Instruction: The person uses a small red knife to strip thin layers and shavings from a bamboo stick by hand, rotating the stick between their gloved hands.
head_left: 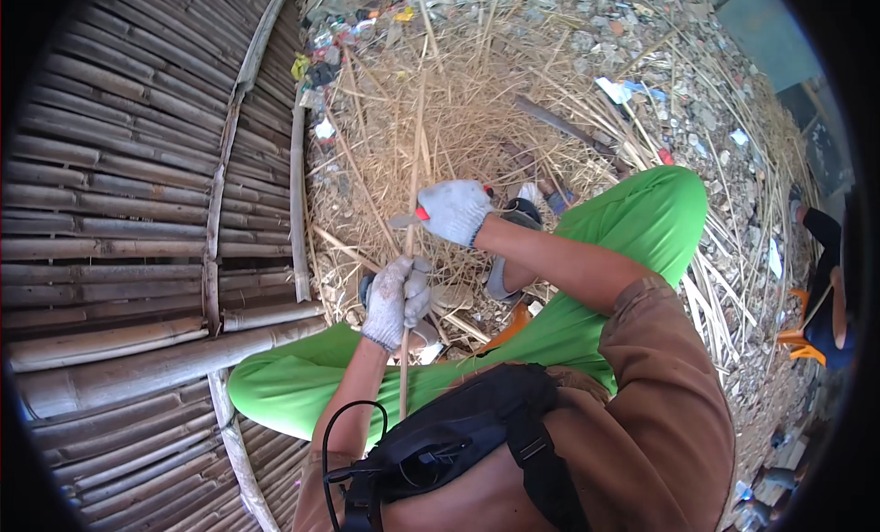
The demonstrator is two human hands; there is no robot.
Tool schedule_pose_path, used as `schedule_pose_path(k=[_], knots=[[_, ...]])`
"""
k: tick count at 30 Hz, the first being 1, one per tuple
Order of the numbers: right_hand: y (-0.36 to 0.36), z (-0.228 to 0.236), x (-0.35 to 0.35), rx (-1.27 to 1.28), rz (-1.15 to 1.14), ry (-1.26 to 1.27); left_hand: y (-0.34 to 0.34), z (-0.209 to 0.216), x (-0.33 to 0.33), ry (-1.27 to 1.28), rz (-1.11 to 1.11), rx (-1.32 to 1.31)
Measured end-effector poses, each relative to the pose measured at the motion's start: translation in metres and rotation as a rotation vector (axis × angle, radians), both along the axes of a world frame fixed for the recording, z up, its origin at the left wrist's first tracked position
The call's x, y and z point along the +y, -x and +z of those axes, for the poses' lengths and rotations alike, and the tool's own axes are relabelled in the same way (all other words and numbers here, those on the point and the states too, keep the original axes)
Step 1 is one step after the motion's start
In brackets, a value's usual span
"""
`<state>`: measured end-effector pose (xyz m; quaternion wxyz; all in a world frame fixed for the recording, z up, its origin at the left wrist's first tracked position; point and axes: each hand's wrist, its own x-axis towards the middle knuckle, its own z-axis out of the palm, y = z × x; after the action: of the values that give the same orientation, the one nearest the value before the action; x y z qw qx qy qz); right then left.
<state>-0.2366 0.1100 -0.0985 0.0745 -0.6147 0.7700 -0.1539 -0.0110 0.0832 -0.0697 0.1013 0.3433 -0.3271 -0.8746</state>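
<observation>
A long, thin bamboo strip (415, 156) runs away from my lap toward the far ground. My left hand (397, 298), in a white knitted glove, is closed around it near my knees. Just beyond, my gloved right hand (454, 211) grips a small knife by its red handle (423, 213). The short blade (403, 220) points left and lies across the strip, just ahead of my left hand. Whether the edge is biting into the strip is too small to tell. The strip's near end passes over my green trousers (426, 385).
A bamboo slat wall (119, 220) stands close on my left. Straw-like shavings (477, 101) and litter cover the stony ground ahead. A dark flat stick (564, 120) lies among them. Split bamboo strips (710, 294) are heaped at right. Another person (825, 257) sits at the far right.
</observation>
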Motion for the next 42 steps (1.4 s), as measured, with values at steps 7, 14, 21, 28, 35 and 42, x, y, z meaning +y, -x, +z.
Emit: schedule_pose_path(k=[7,14,21,28,35,42], knots=[[0.096,0.013,-0.013,-0.042,-0.341,0.003,-0.008,0.014,0.019,-0.072,-0.143,0.075],[0.253,0.037,0.017,0.042,-0.68,-0.054,-0.024,0.015,0.038,0.033,-0.305,0.023],[0.301,0.015,0.043,-0.275,-0.875,0.082,-0.006,0.032,0.038,0.187,-0.306,-0.012],[0.195,0.038,0.001,-1.084,-0.663,0.373,-0.016,0.027,0.027,0.29,-0.277,-0.083],[0.174,0.03,0.0,-1.196,-0.615,0.269,-0.009,0.028,0.027,0.287,-0.238,-0.095],[0.143,0.021,-0.005,-1.356,-0.472,0.246,-0.013,0.014,0.023,0.162,-0.148,-0.038]])
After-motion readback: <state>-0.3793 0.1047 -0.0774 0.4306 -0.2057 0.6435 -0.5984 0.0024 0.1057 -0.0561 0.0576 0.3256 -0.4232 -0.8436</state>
